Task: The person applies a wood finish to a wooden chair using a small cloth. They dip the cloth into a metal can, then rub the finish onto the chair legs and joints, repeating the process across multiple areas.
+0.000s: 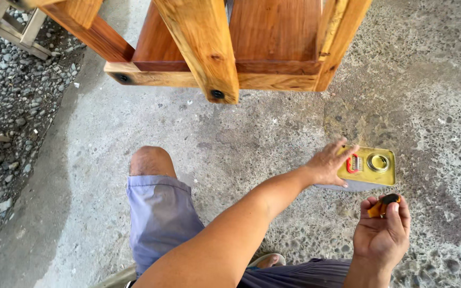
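L hand lies flat, fingers spread, on the top of yellow tin can w/ open spout. R hand pinches small dark cap btw thumb and fingertips.

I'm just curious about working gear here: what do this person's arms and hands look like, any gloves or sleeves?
Both hands, the left hand and the right hand, are bare: no gloves. Both forearms are uncovered, no sleeves showing. No watch, ring or wristband shows.
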